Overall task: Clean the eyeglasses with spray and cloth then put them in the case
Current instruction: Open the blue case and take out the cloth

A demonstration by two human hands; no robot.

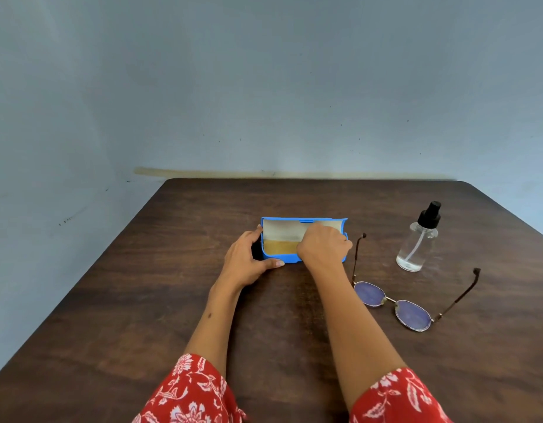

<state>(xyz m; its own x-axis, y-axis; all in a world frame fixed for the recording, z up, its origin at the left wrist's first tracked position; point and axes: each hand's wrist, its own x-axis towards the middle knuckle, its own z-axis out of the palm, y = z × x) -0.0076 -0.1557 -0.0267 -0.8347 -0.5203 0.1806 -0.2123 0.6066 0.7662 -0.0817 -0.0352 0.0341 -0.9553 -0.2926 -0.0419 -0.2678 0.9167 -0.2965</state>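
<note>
1. Most of the job looks still ahead, going by how things lie on the table (203,300), a dark wooden top with its far edge against a blue-grey wall.
2. One blue case (294,257) sits near the middle of the table, toward the far edge, with its lid up and its pale lining showing. Opening it seems the only step done so far.
3. The eyeglasses (395,303) lie toward the right edge, nearer the person than the case, arms unfolded and pointing away, lenses resting on the wood. They are untouched and apart from the case.
4. A clear spray bottle (416,248) with a black pump stands upright beyond the glasses, near the right edge, with no hand on it.
5. The left hand (249,261) grips the left end of the case, thumb along the near side, fingers curled round the far side.
6. The right hand (322,248) reaches into the right half of the case with fingers curled down. What they pinch I cannot tell; a tan layer inside may be the cloth.
7. Left to do, by my reading: take out the cloth, spray, wipe, fold the arms and case the glasses.
</note>
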